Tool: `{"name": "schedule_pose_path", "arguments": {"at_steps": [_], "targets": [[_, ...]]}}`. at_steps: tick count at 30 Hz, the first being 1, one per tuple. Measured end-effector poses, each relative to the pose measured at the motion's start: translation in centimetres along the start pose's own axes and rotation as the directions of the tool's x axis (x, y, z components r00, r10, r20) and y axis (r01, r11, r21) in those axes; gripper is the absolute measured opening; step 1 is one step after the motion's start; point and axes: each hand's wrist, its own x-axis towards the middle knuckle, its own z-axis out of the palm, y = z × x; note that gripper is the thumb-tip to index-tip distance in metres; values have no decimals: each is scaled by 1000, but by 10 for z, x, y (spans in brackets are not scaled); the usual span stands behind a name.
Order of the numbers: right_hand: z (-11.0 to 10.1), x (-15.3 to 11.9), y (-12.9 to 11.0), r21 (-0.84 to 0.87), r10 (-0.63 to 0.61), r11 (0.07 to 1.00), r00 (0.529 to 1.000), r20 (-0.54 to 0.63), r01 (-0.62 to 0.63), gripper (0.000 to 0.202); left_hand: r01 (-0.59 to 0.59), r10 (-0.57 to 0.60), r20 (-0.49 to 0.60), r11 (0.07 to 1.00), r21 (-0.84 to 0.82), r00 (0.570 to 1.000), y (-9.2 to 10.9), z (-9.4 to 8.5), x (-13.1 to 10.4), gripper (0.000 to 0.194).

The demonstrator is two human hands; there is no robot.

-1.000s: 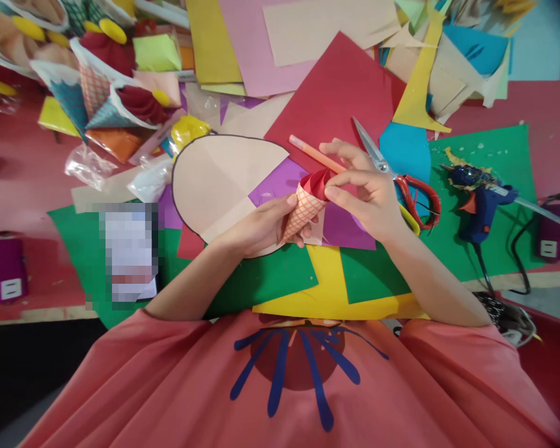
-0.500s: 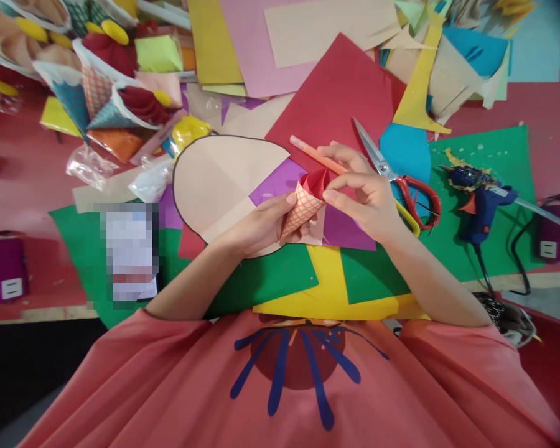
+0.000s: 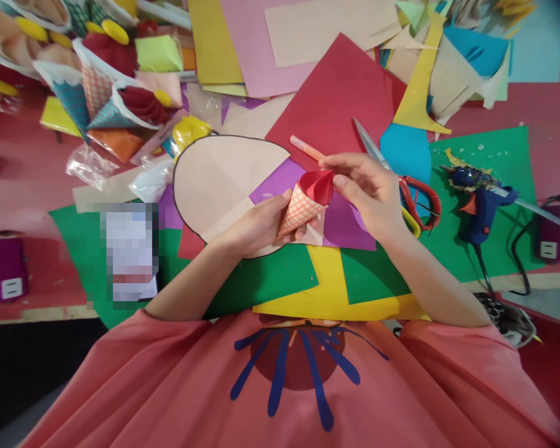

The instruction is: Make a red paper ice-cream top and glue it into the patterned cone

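Observation:
My left hand (image 3: 266,224) is closed round a small paper cone (image 3: 300,211), white with an orange criss-cross pattern. Red folded paper (image 3: 318,184) fills the cone's mouth, which tilts up to the right. At that mouth, my right hand (image 3: 366,190) pinches the red paper's edge between thumb and forefinger. An orange marker (image 3: 305,147) lies just behind the right fingers, on red paper. Under the hands is a cream paper shape (image 3: 224,180) with a black outline. Red-handled scissors (image 3: 417,202) lie beside my right hand, partly hidden by it.
A blue glue gun (image 3: 483,214) lies on green paper at the right. Several finished cones (image 3: 100,93) crowd the upper left. A blurred-out phone-like object (image 3: 129,252) is left of my forearm. Coloured sheets, among them a red one (image 3: 326,93), and paper scraps (image 3: 452,81) cover the back.
My right hand has shifted slightly right, its fingers drawn together at the red paper. The paper's tip is pulled farther out to the right; the cone has turned a little.

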Motion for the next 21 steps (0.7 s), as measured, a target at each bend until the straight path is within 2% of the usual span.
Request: {"name": "schedule_pose_path", "arguments": {"at_steps": [4,6,8,10,12,14,16,18,21], "targets": [[1,-3,0,-38,8,999,999,44,-6,25,-121,119,34,989,82,992,-5,-5,-2,55],[0,-4,0,-53,-5,999,998,58,8,24,-214,207,68,968,129,976,-8,-6,-4,52],[0,-4,-1,-51,-45,998,997,65,49,22,-316,311,55,927,203,949,-8,-5,-7,48],[-1,-4,-1,-44,-89,995,994,71,92,23,-423,441,18,849,316,897,-8,-5,-9,49],[-1,-3,-1,-46,-135,989,986,97,140,27,-517,573,16,727,451,819,-7,-6,-8,49],[2,-2,0,-70,-188,977,971,149,200,36,-594,673,95,567,571,733,-6,-9,-4,48],[5,-1,2,-112,-223,962,953,203,249,50,-641,708,213,415,646,673,-6,-11,1,52],[9,-2,7,-146,-221,954,945,241,260,61,-624,706,225,376,685,672,-6,-11,5,54],[14,-5,17,-172,-195,955,950,244,241,58,-607,676,223,406,682,703,-7,-8,8,53]]}}
